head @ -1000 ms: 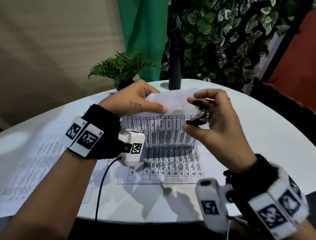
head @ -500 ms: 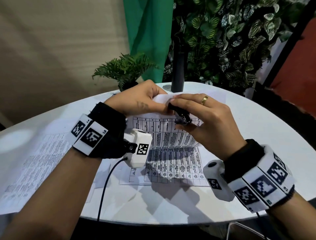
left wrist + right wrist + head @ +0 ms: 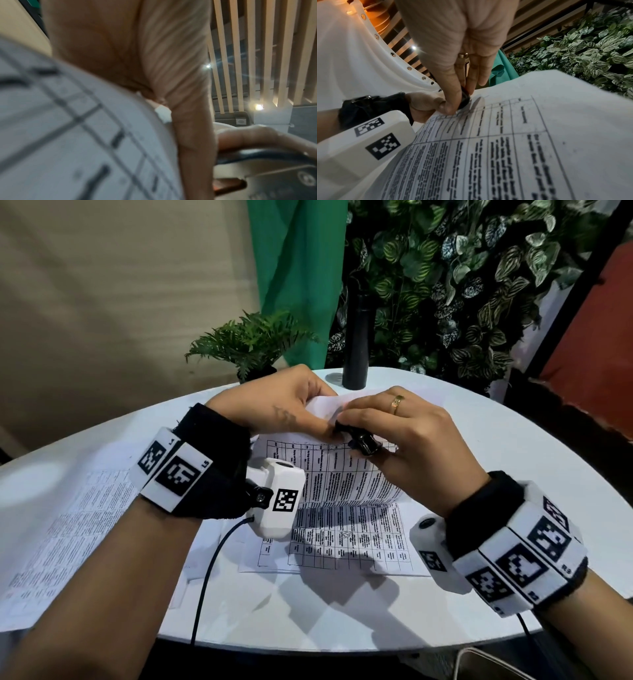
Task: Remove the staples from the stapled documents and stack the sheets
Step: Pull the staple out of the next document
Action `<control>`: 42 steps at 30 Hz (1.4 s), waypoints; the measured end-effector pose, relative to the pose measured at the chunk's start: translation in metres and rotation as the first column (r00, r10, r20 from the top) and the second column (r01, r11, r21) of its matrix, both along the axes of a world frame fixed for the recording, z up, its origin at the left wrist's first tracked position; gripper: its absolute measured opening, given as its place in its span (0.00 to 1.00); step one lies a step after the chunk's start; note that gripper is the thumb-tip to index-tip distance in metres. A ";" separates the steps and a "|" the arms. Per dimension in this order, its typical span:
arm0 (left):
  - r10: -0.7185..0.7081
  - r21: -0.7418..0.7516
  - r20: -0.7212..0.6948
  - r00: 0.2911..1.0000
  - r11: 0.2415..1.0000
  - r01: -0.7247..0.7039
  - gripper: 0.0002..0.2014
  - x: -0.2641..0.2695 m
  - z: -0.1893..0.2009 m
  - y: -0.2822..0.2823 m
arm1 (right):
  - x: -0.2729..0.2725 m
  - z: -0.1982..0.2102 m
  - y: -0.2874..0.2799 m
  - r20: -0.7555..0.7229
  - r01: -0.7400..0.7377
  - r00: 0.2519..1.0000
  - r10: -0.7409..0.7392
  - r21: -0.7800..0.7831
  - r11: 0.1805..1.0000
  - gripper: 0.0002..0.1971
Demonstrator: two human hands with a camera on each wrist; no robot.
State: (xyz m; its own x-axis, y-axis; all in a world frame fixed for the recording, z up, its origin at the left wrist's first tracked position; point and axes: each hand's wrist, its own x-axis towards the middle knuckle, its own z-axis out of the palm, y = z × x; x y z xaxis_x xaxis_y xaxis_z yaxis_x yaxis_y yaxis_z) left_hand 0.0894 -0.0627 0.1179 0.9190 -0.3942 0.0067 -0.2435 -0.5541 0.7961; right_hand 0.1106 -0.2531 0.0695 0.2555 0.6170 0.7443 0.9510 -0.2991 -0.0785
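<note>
Right hand (image 3: 407, 436): grasping black staple remover (image 3: 359, 440) between thumb and fingers, tip set against top corner of stapled document (image 3: 342, 477). Gold ring (image 3: 397, 402) on one finger. Left hand (image 3: 274, 402): pinching same top corner, thumb on printed face, just beside remover. Document lifted at top edge and curved, lower part resting on another printed sheet (image 3: 342, 546) on white round table (image 3: 496, 446). More printed sheets (image 3: 61, 529) flat at table's left. Potted fern (image 3: 250, 344) and dark bottle (image 3: 356, 344) at far edge.
</note>
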 end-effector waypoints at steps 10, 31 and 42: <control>0.004 -0.033 -0.031 1.000 0.999 -0.005 0.13 0.000 0.002 0.004 | 0.000 0.005 0.000 -0.130 0.004 0.991 0.007 0.085 0.996 0.13; 0.091 -0.104 0.081 0.993 0.991 -0.082 0.06 -0.004 -0.007 -0.007 | -0.004 -0.001 0.000 0.002 0.106 0.994 -0.107 0.122 0.987 0.13; 0.368 -0.060 0.155 0.917 0.930 -0.363 0.05 -0.002 -0.012 -0.003 | -0.012 -0.001 -0.014 0.003 0.262 0.965 -0.264 0.112 0.959 0.10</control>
State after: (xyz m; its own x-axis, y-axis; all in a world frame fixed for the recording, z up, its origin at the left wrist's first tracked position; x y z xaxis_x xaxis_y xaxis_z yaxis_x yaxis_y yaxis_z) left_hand 0.0875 -0.0661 0.1061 0.9846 -0.0288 0.1724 -0.1544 -0.6057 0.7806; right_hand 0.0985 -0.2668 0.0689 0.3837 0.4443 0.8095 0.8417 -0.5290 -0.1086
